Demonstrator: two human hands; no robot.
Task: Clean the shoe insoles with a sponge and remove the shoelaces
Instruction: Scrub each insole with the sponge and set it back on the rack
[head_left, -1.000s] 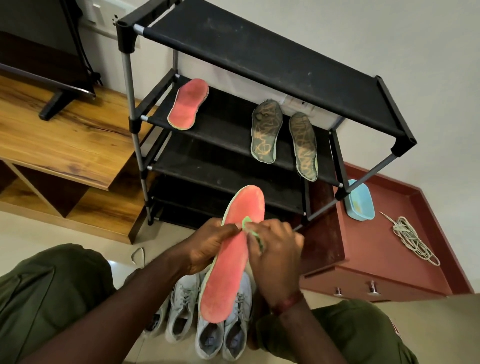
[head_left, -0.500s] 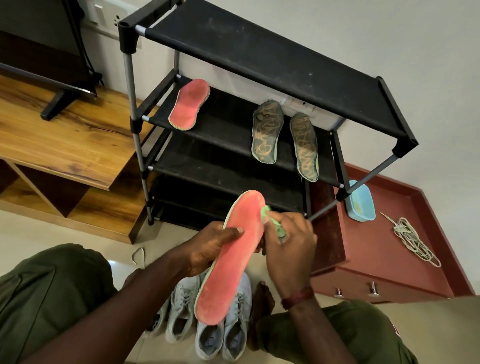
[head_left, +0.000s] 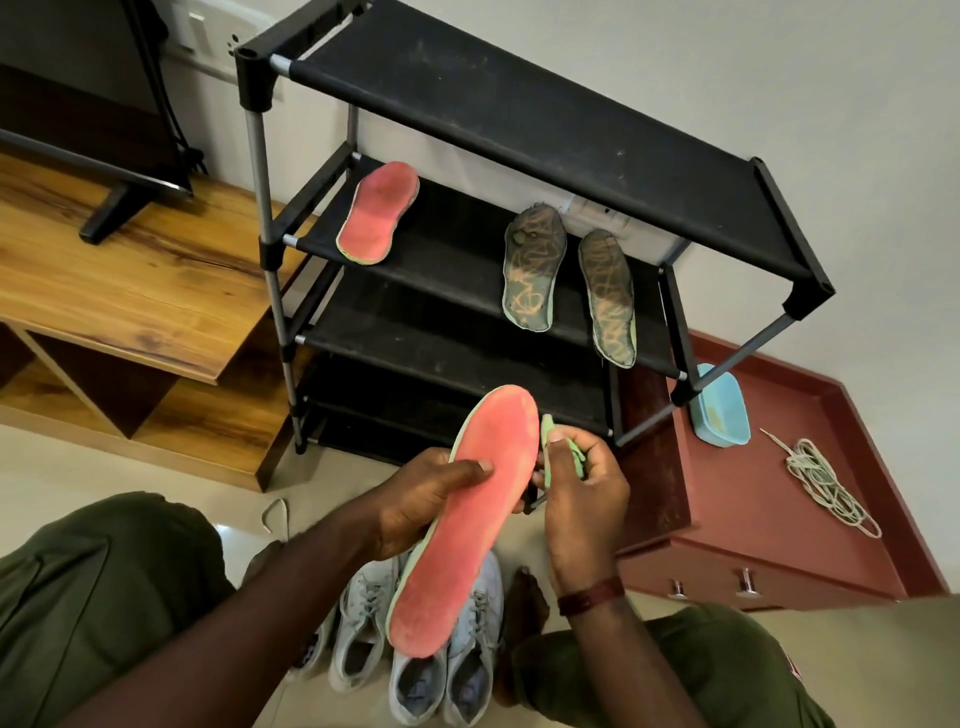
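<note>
held insole (head_left: 467, 519): red-pink top with a pale green edge, in the lower centre of the frame, tilted with its toe end up toward the rack and its heel end over the shoes.
left hand (head_left: 421, 499): grips the held insole from its left edge, thumb lying across the red top, fingers hidden beneath.
right hand (head_left: 582, 499): just right of the held insole's upper part, fingers curled round the sponge; a dark red band sits on the wrist.
sponge (head_left: 561, 452): light green, pinched in the right hand, beside the insole's right edge; whether it touches cannot be told.
shoe rack (head_left: 519, 119): black shelves on grey poles, filling the upper centre.
second red insole (head_left: 378, 213): flat on the rack's second shelf, left side.
dark insoles (head_left: 534, 267): two, side by side on the same shelf, right side.
shoes (head_left: 363, 639): pale grey, laced, on the floor at the bottom centre.
loose shoelaces (head_left: 826, 483): a pale heap on the red cabinet (head_left: 753, 519), right of frame.
blue tub (head_left: 719, 410): on the cabinet, beside the rack's right leg.
</note>
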